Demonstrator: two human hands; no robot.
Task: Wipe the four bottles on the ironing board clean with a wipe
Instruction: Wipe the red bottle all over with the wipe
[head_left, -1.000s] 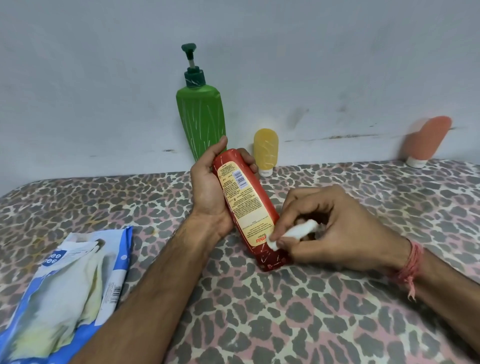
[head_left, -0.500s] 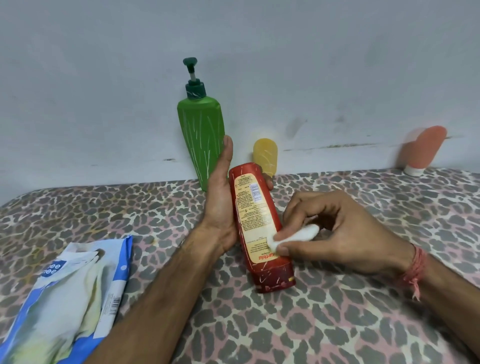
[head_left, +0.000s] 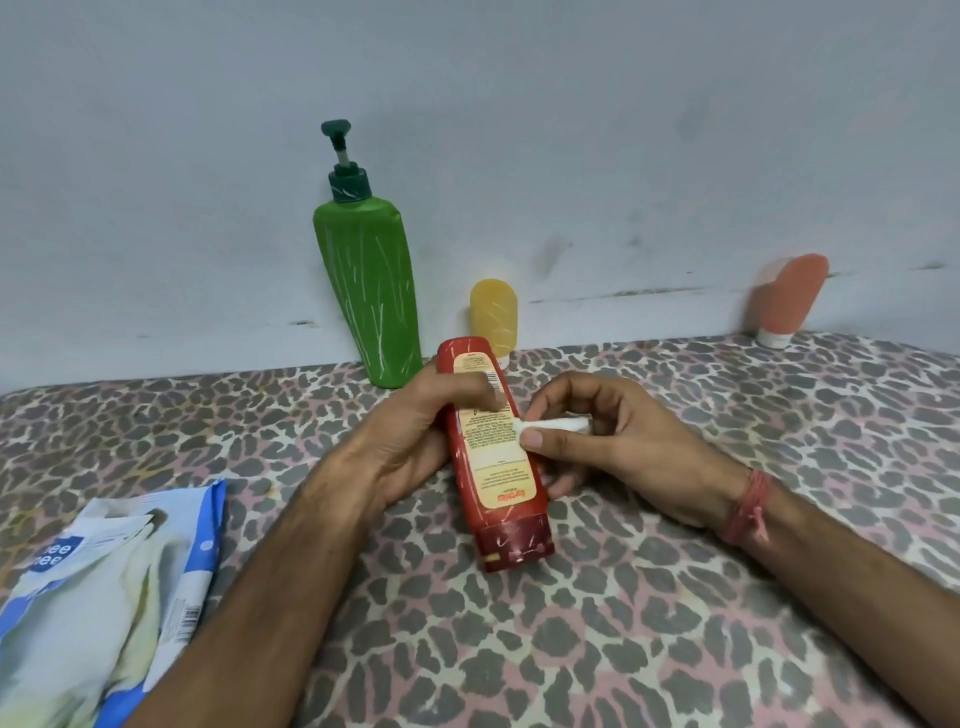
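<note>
A red bottle (head_left: 498, 483) with a cream label stands cap-down on the leopard-print ironing board (head_left: 623, 623), leaning back. My left hand (head_left: 415, 431) grips its upper part from the left, thumb across the label. My right hand (head_left: 608, 441) pinches a rolled white wipe (head_left: 550, 425) whose tip touches the label's right edge. A green pump bottle (head_left: 369, 291), a small yellow bottle (head_left: 493, 317) and a salmon-pink bottle (head_left: 789, 299) stand at the back against the wall.
A blue and white wipe pack (head_left: 98, 597) lies at the board's front left. The pale wall (head_left: 519, 130) runs right behind the bottles. My forearms cross the front of the board.
The red bottle has been tipped more upright. My left thumb has come round onto the label. The wipe has moved up from the lower label to its upper right edge.
</note>
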